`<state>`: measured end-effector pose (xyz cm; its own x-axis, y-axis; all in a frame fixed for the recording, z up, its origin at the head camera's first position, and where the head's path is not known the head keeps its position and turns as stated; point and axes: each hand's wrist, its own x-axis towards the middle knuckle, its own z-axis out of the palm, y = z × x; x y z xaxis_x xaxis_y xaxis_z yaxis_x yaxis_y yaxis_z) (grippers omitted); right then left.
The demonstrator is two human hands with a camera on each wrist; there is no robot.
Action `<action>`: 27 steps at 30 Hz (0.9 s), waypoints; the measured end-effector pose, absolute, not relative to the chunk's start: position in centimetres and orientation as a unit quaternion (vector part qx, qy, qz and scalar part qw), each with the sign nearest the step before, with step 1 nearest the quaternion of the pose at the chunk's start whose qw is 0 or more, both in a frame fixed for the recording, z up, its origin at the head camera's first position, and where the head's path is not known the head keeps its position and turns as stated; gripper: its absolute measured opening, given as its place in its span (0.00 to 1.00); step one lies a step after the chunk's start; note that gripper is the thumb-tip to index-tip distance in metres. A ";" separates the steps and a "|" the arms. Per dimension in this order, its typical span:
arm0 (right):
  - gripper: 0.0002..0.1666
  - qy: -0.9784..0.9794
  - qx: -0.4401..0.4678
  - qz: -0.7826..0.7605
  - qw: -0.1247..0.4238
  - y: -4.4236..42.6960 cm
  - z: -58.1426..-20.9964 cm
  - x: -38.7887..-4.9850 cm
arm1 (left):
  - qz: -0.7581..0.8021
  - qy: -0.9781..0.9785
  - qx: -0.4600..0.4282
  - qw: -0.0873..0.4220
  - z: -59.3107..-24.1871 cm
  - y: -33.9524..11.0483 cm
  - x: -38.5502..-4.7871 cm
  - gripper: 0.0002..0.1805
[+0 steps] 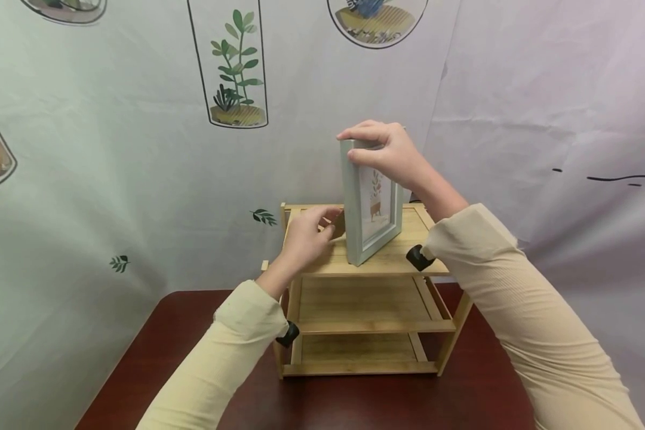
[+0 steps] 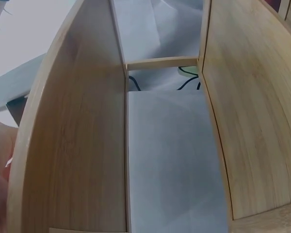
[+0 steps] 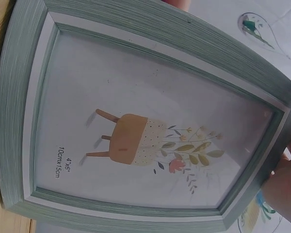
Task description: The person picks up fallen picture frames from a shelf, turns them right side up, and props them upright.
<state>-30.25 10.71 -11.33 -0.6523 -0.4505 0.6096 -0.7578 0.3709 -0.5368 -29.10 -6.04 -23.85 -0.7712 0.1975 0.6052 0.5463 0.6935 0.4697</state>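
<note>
A pale green picture frame (image 1: 353, 203) stands upright, turned at an angle, on the top shelf of a wooden rack (image 1: 322, 267). My right hand (image 1: 389, 149) grips its top edge, thumb on the front and fingers over the top. Low beside the frame's left side is my left hand (image 1: 309, 236), its fingers bent near a brown part behind the frame; whether they hold it I cannot tell. The right wrist view shows the frame's front (image 3: 121, 22) with a plant print. Only part of my left hand (image 2: 0, 170) shows at the left wrist view's edge.
Below the top, the rack has a middle shelf (image 1: 365, 298) and a bottom shelf (image 1: 355, 349). It stands on a dark red table (image 1: 193, 334). A white cloth (image 1: 140, 119) printed with plants hangs behind.
</note>
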 end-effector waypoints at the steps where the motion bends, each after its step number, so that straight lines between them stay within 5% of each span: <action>1: 0.18 -0.809 0.373 0.417 0.180 10.7 -11.3 -30.2 | -0.331 -0.883 -0.200 0.268 -23.8 -6.1 -29.2 0.14; 10: 0.18 -0.810 0.376 0.420 0.164 10.2 -11.2 -30.6 | -0.317 -0.885 -0.112 0.321 -23.5 -6.0 -30.1 0.11; 27: 0.18 -0.812 0.378 0.422 0.140 9.4 -11.1 -31.2 | -0.326 -0.884 -0.041 0.333 -22.9 -5.9 -31.3 0.11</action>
